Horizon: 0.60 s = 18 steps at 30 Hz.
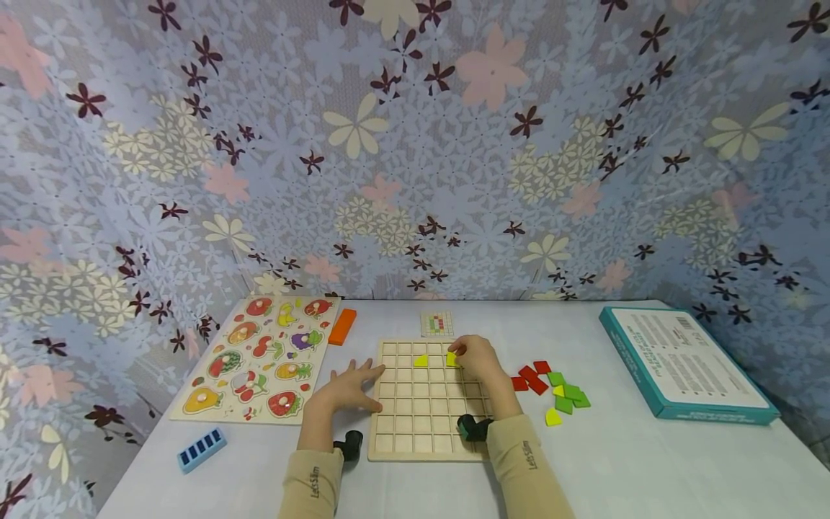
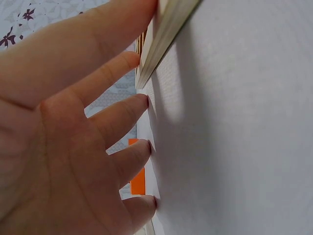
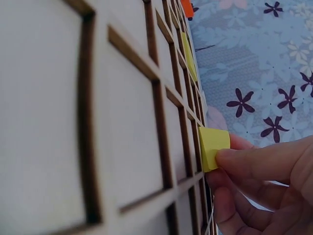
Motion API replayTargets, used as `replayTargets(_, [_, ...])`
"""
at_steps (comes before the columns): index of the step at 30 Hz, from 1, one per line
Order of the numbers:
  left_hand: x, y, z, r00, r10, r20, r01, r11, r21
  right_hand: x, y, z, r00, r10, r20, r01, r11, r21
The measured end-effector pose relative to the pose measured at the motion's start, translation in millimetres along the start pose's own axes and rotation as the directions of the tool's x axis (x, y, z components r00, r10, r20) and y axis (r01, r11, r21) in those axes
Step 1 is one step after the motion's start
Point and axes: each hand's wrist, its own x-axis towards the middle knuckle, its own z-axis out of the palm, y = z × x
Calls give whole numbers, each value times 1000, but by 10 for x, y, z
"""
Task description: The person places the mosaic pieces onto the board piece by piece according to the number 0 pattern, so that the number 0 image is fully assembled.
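A wooden grid board (image 1: 403,425) lies on the white table between both hands. At its far rows, my right hand (image 1: 478,357) pinches a yellow tile (image 3: 213,147) between thumb and fingers, with one edge of the tile against the grid in the right wrist view. Another yellow tile (image 1: 422,360) sits in a cell to the left of it. Spread fingers of my left hand (image 1: 346,389) reach the board's left edge; thumb and index finger are at the wooden rim (image 2: 164,41), while other fingertips meet the table in the left wrist view. It holds nothing.
Red tiles (image 1: 533,380), green tiles (image 1: 570,393) and a yellow tile (image 1: 552,417) lie right of the board. Beyond it is a small pattern card (image 1: 437,324). Leftward are a fruit puzzle (image 1: 267,375), an orange block (image 1: 342,326) and a blue holder (image 1: 202,450). A teal box (image 1: 690,360) lies far right.
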Motion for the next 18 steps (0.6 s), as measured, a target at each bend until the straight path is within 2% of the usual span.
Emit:
replayTargets(7, [4, -11, 10, 1000, 1, -1, -1, 1000, 3, 26, -11, 44, 1000, -17, -2, 17, 998, -55])
replayTargets(18, [19, -17, 9, 1000, -9, -1, 9, 1000, -1, 19, -2, 50, 999, -21, 24, 23, 997, -80])
